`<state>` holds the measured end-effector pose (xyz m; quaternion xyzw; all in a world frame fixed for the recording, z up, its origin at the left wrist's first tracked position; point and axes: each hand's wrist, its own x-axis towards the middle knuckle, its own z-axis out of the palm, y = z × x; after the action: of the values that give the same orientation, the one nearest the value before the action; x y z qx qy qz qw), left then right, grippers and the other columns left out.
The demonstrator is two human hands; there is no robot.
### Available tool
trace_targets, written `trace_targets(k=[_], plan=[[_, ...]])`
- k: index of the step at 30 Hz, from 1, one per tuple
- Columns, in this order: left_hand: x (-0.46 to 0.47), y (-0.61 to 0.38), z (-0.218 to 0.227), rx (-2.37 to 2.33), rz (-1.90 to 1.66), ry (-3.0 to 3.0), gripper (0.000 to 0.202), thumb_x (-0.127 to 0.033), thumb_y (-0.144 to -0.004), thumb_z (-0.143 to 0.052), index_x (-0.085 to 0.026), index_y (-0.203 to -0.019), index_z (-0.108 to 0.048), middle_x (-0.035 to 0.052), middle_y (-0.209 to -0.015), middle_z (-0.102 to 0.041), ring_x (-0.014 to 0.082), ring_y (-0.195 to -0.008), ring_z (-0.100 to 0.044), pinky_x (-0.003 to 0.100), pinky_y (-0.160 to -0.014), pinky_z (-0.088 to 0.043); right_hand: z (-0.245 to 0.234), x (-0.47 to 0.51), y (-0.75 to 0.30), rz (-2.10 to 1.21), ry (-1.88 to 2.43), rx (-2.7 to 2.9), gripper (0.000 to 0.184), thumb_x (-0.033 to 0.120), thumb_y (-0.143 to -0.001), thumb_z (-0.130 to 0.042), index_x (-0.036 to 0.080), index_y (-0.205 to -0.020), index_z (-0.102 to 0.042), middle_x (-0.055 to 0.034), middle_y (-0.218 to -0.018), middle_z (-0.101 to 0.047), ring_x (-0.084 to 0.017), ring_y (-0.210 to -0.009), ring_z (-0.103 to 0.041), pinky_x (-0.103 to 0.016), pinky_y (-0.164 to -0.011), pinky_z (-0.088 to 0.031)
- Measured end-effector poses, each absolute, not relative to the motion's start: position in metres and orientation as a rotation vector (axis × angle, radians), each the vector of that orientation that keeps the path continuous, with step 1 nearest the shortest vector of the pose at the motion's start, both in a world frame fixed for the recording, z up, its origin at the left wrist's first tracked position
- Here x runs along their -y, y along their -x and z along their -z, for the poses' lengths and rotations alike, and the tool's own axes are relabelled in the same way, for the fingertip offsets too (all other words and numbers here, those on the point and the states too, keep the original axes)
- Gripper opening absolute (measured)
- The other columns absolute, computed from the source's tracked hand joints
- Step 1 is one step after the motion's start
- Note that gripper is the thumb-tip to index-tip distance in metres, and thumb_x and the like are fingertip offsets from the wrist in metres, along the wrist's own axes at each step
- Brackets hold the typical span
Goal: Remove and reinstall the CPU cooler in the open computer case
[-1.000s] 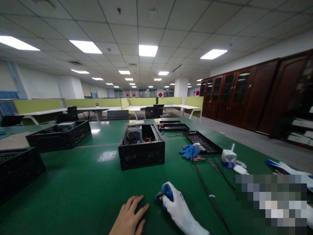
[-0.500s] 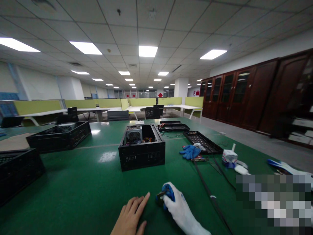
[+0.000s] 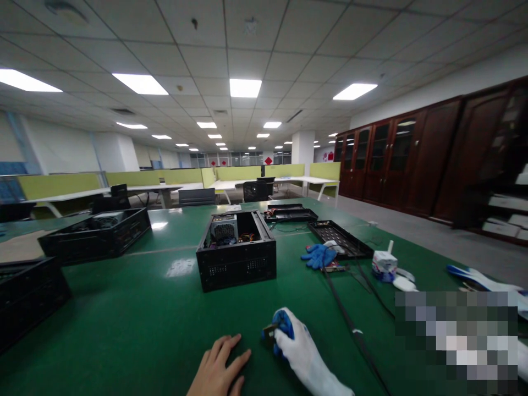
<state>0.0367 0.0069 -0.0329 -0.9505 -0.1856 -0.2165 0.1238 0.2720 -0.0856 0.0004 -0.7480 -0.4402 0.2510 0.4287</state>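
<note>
My bare left hand (image 3: 218, 367) lies flat on the green table (image 3: 136, 313) near its front edge, fingers stretched forward and a little apart, holding nothing. Just to its right, my right hand (image 3: 293, 341) wears a white glove with blue fingertips and is closed around a small dark object (image 3: 270, 331) that I cannot make out. An open black computer case (image 3: 236, 256) stands on the table farther ahead, apart from both hands, with its power supply and wiring visible inside.
Black crates (image 3: 95, 234) sit at the left. A blue glove (image 3: 318, 255), flat black panels (image 3: 340, 238), a long dark cable (image 3: 350, 324) and a small white box (image 3: 384, 265) lie to the right. Dark wooden cabinets (image 3: 416, 159) line the right wall.
My left hand's fingers slid forward a little, then drew back. The view has tilted slightly. My right hand stays closed in the same place.
</note>
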Motion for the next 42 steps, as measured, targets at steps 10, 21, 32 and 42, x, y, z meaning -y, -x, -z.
trace_targets(k=[10,21,32,42], plan=[[-0.006,-0.038,0.037,0.643,0.603,2.832,0.057,-0.017,-0.084,-0.06,-0.037,-0.138,-0.054,0.0058,-0.14,-0.061,0.0289,-0.122,-0.062,0.042,-0.091,-0.062,0.01,0.079,-0.282,-0.709,1.672,0.858,0.068,0.044,-0.08,-0.059,0.015,-0.141,-0.051,-0.0169,-0.138,-0.06,-0.032,-0.125,-0.058,-0.042,-0.104,-0.045],[-0.001,-0.036,0.035,0.701,0.623,2.828,0.048,-0.02,-0.091,-0.058,-0.038,-0.135,-0.055,0.0045,-0.142,-0.058,0.0264,-0.126,-0.058,0.04,-0.097,-0.058,0.012,0.077,-0.286,-0.778,1.51,0.816,0.064,0.043,-0.082,-0.058,0.014,-0.139,-0.05,-0.017,-0.135,-0.062,-0.03,-0.121,-0.061,-0.04,-0.098,-0.049],[-0.042,-0.061,-0.063,0.799,0.793,2.63,0.04,-0.027,-0.098,-0.049,-0.026,-0.138,-0.053,0.0081,-0.137,-0.058,0.0261,-0.129,-0.053,0.046,-0.11,-0.047,0.005,0.076,-0.288,-0.762,1.432,0.7,0.074,0.051,-0.081,-0.056,0.01,-0.141,-0.044,-0.0185,-0.124,-0.068,-0.031,-0.108,-0.068,-0.042,-0.093,-0.052],[-0.136,-0.122,-0.163,1.203,0.463,2.611,0.03,-0.039,-0.096,-0.061,-0.016,-0.115,-0.062,0.0064,-0.111,-0.066,0.0199,-0.095,-0.066,0.041,-0.084,-0.057,0.006,0.068,-0.295,-0.613,1.373,0.626,0.066,0.046,-0.07,-0.068,0.01,-0.124,-0.056,-0.0151,-0.119,-0.07,-0.027,-0.109,-0.067,-0.033,-0.094,-0.051]])
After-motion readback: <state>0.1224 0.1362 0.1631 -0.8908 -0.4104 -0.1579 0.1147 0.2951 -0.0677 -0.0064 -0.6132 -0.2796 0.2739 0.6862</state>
